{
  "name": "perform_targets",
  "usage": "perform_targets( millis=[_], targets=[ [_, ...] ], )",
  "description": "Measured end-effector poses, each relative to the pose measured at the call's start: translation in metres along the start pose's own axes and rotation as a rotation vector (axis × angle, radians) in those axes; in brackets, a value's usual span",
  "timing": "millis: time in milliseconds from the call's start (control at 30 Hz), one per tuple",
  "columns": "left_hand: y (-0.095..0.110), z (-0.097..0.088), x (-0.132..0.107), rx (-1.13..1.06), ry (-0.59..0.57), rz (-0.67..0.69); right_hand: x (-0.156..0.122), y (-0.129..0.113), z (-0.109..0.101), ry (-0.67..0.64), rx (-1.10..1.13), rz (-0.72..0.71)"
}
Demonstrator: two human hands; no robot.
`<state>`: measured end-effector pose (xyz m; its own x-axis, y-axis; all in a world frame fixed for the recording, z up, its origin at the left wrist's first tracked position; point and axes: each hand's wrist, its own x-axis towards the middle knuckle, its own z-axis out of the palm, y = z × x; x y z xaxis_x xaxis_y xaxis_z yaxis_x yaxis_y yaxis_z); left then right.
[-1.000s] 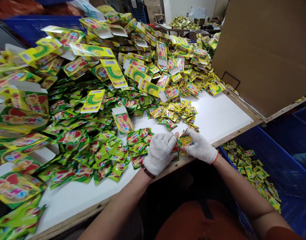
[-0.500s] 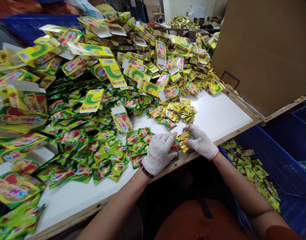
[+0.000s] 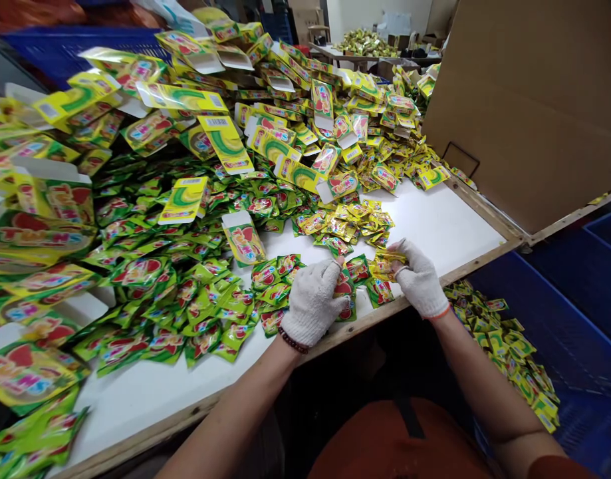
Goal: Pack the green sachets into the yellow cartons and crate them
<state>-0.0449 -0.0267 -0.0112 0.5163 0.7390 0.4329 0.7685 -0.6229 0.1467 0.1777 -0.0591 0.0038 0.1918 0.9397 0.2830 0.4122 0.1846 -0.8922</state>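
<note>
Both my hands wear white knit gloves at the near edge of a white table (image 3: 435, 229). My left hand (image 3: 312, 301) is closed on a small stack of green sachets (image 3: 346, 293), held upright at the table edge. My right hand (image 3: 419, 276) pinches a few yellow sachets (image 3: 385, 265) a little to the right, apart from the left hand. Two green sachets (image 3: 377, 291) lie flat between the hands. A small heap of yellow sachets (image 3: 352, 226) lies just beyond them.
A broad pile of green sachets (image 3: 175, 279) covers the table's left. Flat yellow-green cartons (image 3: 225, 143) are heaped behind. A cardboard sheet (image 3: 529, 100) stands at the right. A blue crate (image 3: 574, 332) holding yellow sachets sits below the table edge.
My right hand has moved right and away from my left hand, carrying yellow sachets. Two green sachets now lie uncovered between the hands. My left hand has stayed put.
</note>
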Motion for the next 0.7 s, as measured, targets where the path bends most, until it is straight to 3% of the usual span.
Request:
perform_targets(
  millis=[100,233,367,500,600,700],
  targets=[
    [0.002,0.0,0.0,0.014,-0.008,0.008,0.001,-0.003,0.007,-0.1,-0.23,-0.15],
    [0.005,0.0,0.0,0.052,-0.047,0.031,-0.001,-0.007,0.021,-0.212,-0.303,-0.173],
    [0.002,-0.002,-0.001,0.074,-0.029,0.018,0.0,-0.004,0.025,-0.154,-0.078,-0.016],
    [-0.004,-0.005,-0.001,0.067,0.022,-0.019,0.005,0.004,0.01,-0.187,0.234,0.21],
    [-0.006,-0.007,0.0,0.042,0.035,-0.023,0.005,0.008,0.0,-0.199,0.222,0.28],
    [-0.006,-0.009,0.001,0.026,0.042,-0.028,0.002,0.008,-0.004,-0.143,0.154,0.255]
  ],
)
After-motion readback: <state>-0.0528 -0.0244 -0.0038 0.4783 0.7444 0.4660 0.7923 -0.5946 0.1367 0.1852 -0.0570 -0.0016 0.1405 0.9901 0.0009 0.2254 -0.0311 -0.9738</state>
